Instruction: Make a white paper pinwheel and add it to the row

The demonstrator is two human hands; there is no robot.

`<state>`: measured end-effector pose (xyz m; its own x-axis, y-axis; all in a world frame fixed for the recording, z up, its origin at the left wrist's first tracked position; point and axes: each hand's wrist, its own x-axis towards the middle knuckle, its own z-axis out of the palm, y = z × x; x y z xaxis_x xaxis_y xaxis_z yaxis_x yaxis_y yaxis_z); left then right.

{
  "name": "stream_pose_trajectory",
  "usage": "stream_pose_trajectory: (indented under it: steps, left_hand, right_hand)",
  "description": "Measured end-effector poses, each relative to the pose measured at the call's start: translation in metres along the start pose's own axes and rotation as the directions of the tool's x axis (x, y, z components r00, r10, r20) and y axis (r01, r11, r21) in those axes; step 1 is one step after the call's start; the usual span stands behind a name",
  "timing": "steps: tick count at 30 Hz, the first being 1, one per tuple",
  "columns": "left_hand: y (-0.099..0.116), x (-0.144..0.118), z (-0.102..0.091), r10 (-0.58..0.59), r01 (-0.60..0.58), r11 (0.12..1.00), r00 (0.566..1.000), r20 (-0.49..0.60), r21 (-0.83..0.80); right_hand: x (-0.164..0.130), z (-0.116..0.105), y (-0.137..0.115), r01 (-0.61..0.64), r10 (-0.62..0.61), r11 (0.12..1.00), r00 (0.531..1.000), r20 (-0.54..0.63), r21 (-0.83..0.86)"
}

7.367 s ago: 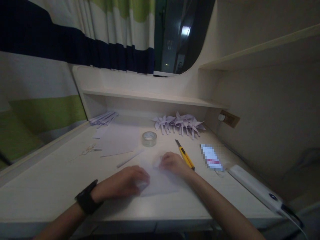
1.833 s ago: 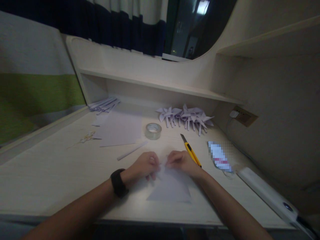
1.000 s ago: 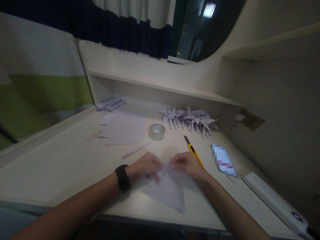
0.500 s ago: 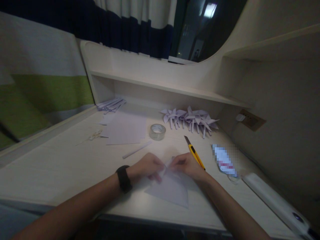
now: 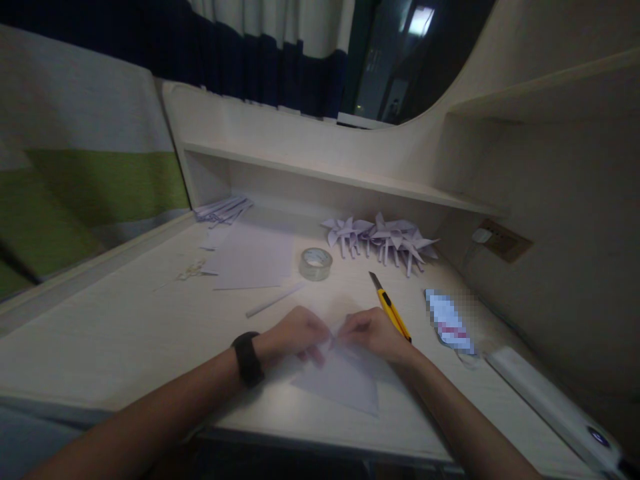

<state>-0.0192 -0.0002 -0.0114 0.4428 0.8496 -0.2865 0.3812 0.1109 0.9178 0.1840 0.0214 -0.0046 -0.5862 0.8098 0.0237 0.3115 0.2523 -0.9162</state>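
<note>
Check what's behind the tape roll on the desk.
Behind the tape roll, a row of folded paper pinwheels lies against the back panel under the shelf, slightly to its right. Directly behind it is bare desk. The pinwheels overlap, so their count is unclear.

Paper (image 5: 345,383): one pale lilac sheet, folded to a triangle. It lies mostly flat on the desk (image 5: 125,340) near the front edge, directly in front of the person. Apex points away from the person; the wide base faces the front edge, with its right corner nearest it. The apex is lifted slightly and pinched from both sides by left hand (image 5: 295,333) and right hand (image 5: 373,331).
</note>
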Motion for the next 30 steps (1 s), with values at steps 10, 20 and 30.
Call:
stream_pose_trajectory:
  steps: [10, 20, 30]
  left_hand:
    - [-0.0028, -0.0016, 0.0013, 0.075, -0.075, 0.997, 0.997, -0.029, 0.019]
    - [-0.0004, -0.0055, 0.0015, 0.12, -0.119, 0.992, 0.992, -0.036, 0.037]
    - [-0.0041, -0.0016, 0.0023, 0.133, -0.13, 0.988, 0.991, -0.035, 0.082]
  right_hand:
    - [-0.0002, -0.0002, 0.0024, 0.014, -0.016, 1.0, 0.993, -0.119, -0.02]
    - [-0.0008, 0.0014, 0.0029, -0.037, 0.043, 0.988, 0.998, -0.041, 0.149]
    - [0.0026, 0.0022, 0.0067, -0.043, 0.059, 0.992, 0.989, -0.138, 0.115]
